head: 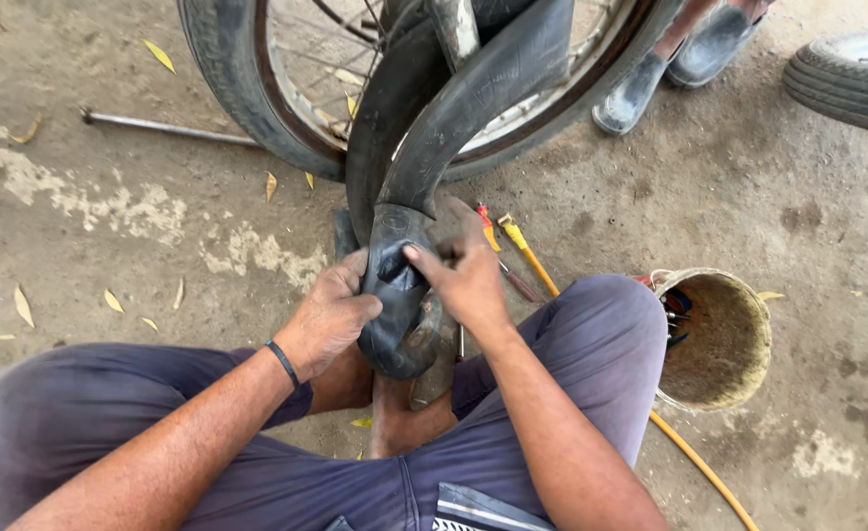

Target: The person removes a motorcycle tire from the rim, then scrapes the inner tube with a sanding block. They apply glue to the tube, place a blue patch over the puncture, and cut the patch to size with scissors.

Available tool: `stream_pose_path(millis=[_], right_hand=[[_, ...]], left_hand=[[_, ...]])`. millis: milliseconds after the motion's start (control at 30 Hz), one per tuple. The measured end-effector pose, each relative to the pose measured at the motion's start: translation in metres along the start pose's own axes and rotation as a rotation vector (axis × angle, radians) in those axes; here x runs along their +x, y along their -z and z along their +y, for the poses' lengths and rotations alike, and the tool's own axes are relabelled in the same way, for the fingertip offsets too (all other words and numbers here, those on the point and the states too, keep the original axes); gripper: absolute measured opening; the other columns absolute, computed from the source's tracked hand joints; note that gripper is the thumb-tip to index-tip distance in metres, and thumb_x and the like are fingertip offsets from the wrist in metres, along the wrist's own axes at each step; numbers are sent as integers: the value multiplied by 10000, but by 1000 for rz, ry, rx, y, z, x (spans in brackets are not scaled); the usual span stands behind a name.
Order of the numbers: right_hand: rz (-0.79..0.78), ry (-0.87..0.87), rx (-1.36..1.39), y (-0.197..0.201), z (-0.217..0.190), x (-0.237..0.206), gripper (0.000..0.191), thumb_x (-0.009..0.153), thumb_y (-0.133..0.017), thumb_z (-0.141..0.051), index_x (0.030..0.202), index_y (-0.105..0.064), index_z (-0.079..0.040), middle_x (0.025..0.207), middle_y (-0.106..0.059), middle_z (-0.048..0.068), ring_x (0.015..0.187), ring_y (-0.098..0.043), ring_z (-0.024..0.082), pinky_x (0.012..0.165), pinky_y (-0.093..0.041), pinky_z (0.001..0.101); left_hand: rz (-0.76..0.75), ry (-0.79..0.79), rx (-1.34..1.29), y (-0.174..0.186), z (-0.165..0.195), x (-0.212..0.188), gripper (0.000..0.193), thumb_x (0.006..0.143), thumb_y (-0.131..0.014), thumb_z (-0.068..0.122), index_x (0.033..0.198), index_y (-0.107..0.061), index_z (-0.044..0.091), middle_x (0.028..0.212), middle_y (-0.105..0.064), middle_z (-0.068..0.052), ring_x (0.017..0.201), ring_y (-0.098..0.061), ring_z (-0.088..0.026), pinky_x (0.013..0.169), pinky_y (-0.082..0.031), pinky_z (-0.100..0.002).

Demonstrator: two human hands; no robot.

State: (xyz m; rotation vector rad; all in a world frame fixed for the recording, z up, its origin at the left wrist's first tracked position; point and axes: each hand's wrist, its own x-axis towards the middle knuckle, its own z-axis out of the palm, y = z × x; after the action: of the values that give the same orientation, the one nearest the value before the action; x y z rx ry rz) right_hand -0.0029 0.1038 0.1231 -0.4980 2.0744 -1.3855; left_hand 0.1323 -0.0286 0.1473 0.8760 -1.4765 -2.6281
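So the black rubber inner tube is already out of the spoked wheel behind it, folded over your foot. Left hand fingers clamp the fold; right hand fingertips press its top. Refitting remains, I'd judge.

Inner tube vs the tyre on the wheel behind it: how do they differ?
The inner tube is loose, limp and folded, hanging down between the left hand and right hand, which both grip it. The tyre is mounted on the spoked rim, keeps its round shape and stands untouched on the ground. The tube's surface looks smooth; the tyre's looks dusty. Both are black rubber.
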Motion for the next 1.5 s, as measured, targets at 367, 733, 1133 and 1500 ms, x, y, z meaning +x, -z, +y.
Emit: stream_pose_path(millis=[367,733,1133,1500], right_hand=[[-31,246,-96,-2,-3,1,738,774,-928,-311,1345,-605,29,1132,-745,180,1053,-728,208,913,-562,348],[-27,17,45,-9,22,7,357,891,-866,-292,950,-717,27,767,-598,42,713,-519,122,615,-441,303],[27,104,-5,-15,14,7,352,830,-868,-287,855,-669,1,745,-649,17,688,-569,71,592,-487,256],[-292,57,399,5,26,10,317,942,-669,-9,1242,-570,18,952,-700,22,858,-613,54,758,-503,224]], left_hand=[[-50,-46,-34,-1,4,-2,624,754,-459,-159,1351,-578,-26,1176,-672,-49,1061,-638,-103,957,-511,-272],[-27,-7,21,-1,5,-2,669,737,-486,-123,1394,-542,-14,1216,-676,-80,1093,-651,-131,1000,-516,-298],[-7,44,79,-6,4,-5,739,738,-475,-154,1455,-475,23,1203,-666,-74,1085,-652,-143,986,-534,-313],[-13,-36,-31,-2,6,-1,683,737,-460,-154,1403,-522,-21,1253,-672,-103,1151,-650,-159,1040,-504,-308]])
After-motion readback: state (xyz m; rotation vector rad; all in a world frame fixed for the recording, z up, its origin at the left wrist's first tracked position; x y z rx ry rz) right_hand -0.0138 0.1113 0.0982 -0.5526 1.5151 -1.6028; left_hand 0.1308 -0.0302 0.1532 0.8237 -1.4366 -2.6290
